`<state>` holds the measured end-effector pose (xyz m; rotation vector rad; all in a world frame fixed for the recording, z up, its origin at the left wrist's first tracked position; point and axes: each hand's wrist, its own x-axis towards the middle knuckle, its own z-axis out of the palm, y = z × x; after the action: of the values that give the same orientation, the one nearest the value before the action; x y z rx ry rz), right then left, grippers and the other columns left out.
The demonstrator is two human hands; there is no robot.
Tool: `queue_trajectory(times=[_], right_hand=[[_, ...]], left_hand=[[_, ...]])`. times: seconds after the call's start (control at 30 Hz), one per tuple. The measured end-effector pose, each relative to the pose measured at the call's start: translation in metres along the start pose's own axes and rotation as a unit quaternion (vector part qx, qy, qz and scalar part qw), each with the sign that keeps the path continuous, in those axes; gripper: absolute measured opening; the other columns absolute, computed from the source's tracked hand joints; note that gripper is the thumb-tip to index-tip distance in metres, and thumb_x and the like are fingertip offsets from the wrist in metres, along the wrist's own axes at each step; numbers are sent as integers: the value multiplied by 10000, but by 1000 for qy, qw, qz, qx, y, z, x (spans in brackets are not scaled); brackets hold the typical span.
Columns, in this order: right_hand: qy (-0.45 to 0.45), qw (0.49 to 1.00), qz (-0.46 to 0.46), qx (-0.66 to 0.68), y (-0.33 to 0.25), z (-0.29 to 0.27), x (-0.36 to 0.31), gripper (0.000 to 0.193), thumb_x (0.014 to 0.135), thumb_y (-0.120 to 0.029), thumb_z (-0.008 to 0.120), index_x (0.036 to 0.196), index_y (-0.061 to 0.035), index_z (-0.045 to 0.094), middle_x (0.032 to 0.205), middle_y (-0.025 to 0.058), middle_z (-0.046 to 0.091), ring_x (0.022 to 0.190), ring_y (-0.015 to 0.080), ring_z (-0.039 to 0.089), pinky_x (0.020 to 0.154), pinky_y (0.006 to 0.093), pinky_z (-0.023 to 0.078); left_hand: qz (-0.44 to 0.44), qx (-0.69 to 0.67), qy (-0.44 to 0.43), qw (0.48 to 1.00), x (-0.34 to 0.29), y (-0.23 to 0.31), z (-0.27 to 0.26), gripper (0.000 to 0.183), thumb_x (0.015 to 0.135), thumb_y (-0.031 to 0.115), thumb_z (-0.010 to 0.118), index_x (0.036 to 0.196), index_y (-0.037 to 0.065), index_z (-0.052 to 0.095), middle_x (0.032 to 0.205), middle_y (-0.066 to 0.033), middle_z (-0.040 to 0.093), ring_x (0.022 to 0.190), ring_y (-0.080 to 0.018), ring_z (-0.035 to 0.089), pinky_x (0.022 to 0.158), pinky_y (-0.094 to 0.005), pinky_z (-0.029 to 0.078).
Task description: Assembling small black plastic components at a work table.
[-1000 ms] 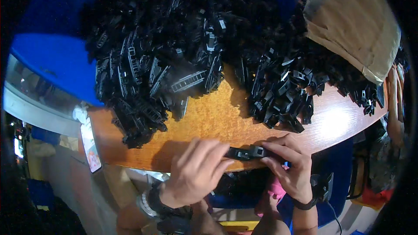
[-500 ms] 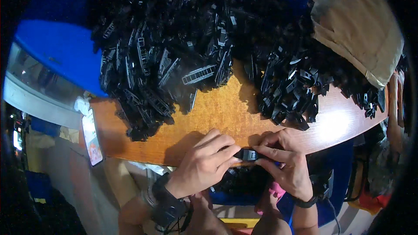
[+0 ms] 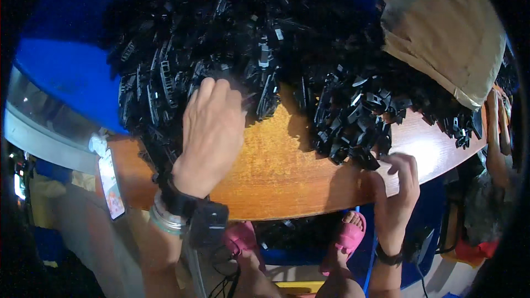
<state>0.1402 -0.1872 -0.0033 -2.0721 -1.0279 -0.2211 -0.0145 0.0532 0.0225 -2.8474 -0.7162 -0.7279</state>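
Left hand (image 3: 212,129), grip hidden; right hand (image 3: 401,198), fingers apart; careless sweep could spill black parts (image 3: 353,129) off the counter (image 3: 270,171)'s near edge!

The black pieces (image 3: 356,124) look like glossy plastic; the tabletop (image 3: 276,171), smooth, shiny wood; the brown sheet (image 3: 447,33), matt paper.

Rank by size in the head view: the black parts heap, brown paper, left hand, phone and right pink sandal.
1. Black parts heap
2. Brown paper
3. Left hand, though nearness to the camera may enlarge it
4. Phone and right pink sandal: too alike to rank
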Motion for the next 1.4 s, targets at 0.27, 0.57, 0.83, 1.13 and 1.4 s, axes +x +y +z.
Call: queue_trajectory(times=[0.27, 0.57, 0.83, 1.13, 1.4], right_hand=[[-62, 997, -54, -10, 10, 13, 4, 357, 732, -3, 725, 1066, -19, 602, 982, 152, 571, 910, 347, 560, 792, 415, 455], [-69, 997, 30, -23, 7, -5, -7, 272, 873, 19, 563, 1142, 14, 597, 926, 171, 574, 807, 320, 574, 734, 366, 459], [-197, 944, 22, 264, -21, 7, -20, 293, 791, 29, 704, 1080, -13, 681, 849, 135, 643, 743, 272, 633, 683, 330, 493], [-261, 944, -33, 199, -13, 14, -4, 345, 703, 18, 753, 1042, -36, 722, 823, 100, 595, 792, 276, 553, 730, 353, 449], [-237, 945, -69, 214, -15, 20, -3, 318, 705, 25, 739, 1019, -24, 719, 873, 99, 624, 836, 278, 563, 769, 357, 444]], left_hand=[[68, -74, 15, 995, -65, 55, -10, 243, 738, 20, 693, 956, -5, 588, 955, -176, 581, 822, -355, 580, 720, -442, 477], [85, -239, 13, 967, -95, 60, -10, 227, 728, 0, 715, 941, -1, 639, 999, -166, 633, 896, -327, 618, 723, -414, 511], [-25, -359, -41, 932, -85, 58, -13, 261, 680, -3, 785, 917, 6, 677, 875, -106, 620, 792, -278, 577, 687, -370, 474], [-16, -383, -42, 923, -85, 50, -10, 278, 663, 3, 793, 925, 6, 700, 853, -91, 611, 780, -268, 577, 678, -360, 468], [-6, -403, -64, 913, -85, 45, -8, 232, 745, -5, 739, 964, -19, 662, 883, -106, 578, 830, -279, 540, 715, -371, 468]])
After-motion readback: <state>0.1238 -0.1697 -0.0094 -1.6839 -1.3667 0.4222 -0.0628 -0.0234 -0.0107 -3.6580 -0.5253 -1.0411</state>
